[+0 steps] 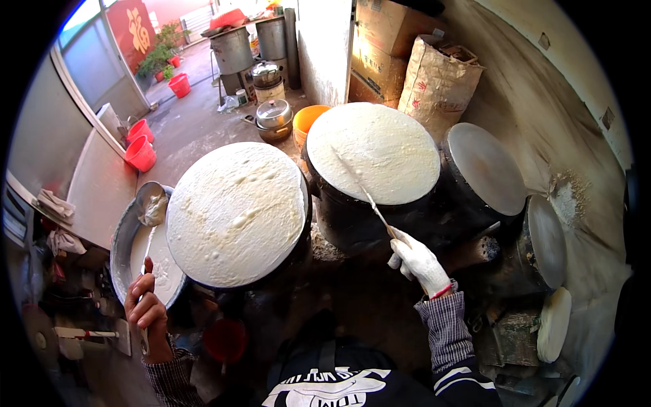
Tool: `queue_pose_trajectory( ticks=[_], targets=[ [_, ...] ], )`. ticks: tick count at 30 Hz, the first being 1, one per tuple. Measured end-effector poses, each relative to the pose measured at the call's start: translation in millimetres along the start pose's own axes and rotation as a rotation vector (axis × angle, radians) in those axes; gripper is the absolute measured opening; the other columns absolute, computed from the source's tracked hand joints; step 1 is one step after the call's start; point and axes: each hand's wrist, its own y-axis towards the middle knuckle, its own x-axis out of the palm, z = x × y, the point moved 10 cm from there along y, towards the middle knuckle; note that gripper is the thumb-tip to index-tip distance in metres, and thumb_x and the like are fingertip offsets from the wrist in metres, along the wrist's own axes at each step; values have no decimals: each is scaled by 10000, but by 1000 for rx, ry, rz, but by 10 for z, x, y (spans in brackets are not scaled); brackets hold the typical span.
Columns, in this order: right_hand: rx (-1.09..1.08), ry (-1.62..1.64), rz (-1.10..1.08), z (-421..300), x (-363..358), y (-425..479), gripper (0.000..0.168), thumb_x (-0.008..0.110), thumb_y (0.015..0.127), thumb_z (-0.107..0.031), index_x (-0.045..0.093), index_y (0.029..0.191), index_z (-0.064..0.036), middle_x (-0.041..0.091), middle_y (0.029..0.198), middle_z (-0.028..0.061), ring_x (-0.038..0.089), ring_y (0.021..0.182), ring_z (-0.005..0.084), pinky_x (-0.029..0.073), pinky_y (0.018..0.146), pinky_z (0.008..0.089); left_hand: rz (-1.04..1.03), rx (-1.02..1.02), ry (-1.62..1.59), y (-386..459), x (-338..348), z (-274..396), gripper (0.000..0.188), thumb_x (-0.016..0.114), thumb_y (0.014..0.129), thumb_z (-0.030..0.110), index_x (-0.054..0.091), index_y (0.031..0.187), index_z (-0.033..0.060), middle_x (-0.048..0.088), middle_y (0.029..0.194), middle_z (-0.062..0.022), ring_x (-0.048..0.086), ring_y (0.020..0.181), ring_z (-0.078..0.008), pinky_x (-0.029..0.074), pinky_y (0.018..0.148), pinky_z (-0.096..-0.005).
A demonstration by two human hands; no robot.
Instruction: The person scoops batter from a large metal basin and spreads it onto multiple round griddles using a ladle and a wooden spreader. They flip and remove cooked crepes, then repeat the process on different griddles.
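Observation:
My bare left hand (145, 302) grips the long handle of a metal ladle (152, 203). The ladle's bowl, coated with pale batter, is above the far rim of a metal basin (120, 254) holding white batter (164, 274). Beside the basin, a round griddle carries a thin white batter sheet (236, 216) with bubbles and ridges. In a white glove, my right hand (419, 262) holds a thin, batter-smeared stick-like spreader (376, 206). Its far end reaches over a second batter sheet (374, 150) on the back griddle; whether it touches is unclear.
Two bare round griddles (485, 168) (546, 241) stand on the right. Stacked pale flatbreads (554, 325) lie at lower right. Behind are an orange bucket (309, 119), a lidded pot (274, 119), a filled sack (440, 84) and cardboard boxes (379, 68). Red buckets (141, 152) stand left.

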Motion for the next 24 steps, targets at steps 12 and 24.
queue_pose_trajectory(
  ticks=[12, 24],
  targets=[
    [-90, 40, 87, -82, 339, -298, 499, 496, 900, -124, 398, 1389, -90, 519, 681, -13, 371, 437, 12, 300, 393, 151, 582, 325, 584, -1428, -952, 1343, 314, 363, 997, 146, 411, 1267, -9, 446, 775, -26, 397, 411, -65, 408, 327, -229],
    [-357, -106, -455, -628, 3780, -715, 403, 479, 946, -56, 448, 1348, -38, 643, 910, 72, 573, 642, 63, 499, 603, 205, 1001, 117, 1079, -1223, -2327, 2574, 283, 567, 929, 238, 453, 1136, 82, 455, 677, -16, 414, 364, -92, 345, 296, -248]
  ],
)
